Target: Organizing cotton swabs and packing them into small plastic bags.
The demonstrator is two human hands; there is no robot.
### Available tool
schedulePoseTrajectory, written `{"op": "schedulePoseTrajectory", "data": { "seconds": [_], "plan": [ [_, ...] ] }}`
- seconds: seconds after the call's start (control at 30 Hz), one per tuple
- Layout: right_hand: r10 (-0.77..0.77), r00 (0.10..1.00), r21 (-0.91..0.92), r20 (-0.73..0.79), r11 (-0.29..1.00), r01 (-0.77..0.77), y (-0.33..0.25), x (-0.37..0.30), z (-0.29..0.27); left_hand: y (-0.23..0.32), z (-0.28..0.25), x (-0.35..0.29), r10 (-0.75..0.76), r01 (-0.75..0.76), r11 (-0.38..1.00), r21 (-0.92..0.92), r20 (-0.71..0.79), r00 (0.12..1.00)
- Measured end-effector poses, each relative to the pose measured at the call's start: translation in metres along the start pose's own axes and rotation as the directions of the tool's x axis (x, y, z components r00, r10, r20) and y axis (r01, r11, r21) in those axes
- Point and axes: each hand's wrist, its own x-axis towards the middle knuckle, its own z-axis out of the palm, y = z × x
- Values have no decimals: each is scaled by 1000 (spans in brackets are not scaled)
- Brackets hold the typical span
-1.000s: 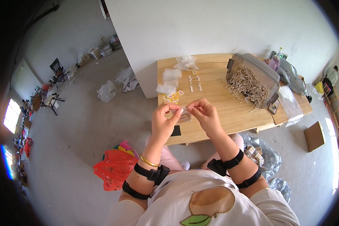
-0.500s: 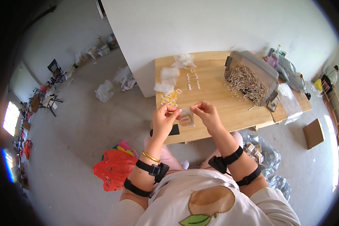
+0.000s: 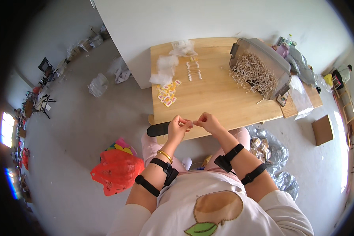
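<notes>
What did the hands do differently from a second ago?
Both hands came closer to the body, to the table's near edge. The left hand and right hand still pinch a small clear packet between them, now held flatter so less of it shows. The bin of sticks, the yellow packets and the black strap lie as before.

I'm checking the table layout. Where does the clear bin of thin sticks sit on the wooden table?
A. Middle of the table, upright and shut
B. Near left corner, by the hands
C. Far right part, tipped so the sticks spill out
C: the bin lies tipped at the far right of the table, sticks spilling toward the middle.
</notes>
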Motion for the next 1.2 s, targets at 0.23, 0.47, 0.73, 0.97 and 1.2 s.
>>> {"op": "schedulePoseTrajectory", "data": {
  "seconds": [0.23,0.47,0.73,0.97,1.2],
  "plan": [
    [123,984,-118,128,987,-108,37,17,0,-25,-6,10,-124,122,992,26,106,987],
    [111,957,-9,268,994,-113,44,26,1,-34,-21,18,-161,160,987,21,183,970],
    [80,960,-50,267,996,-69,43,24,-6,-31,-20,17,-210,207,978,35,203,956],
    [-102,989,17,111,995,101,-4,2,3,-11,-17,5,-66,67,995,72,-5,998],
    [-263,956,269,132,938,221,-76,-24,-7,58,-26,-29,6,23,994,-106,259,966]
  ]
}}
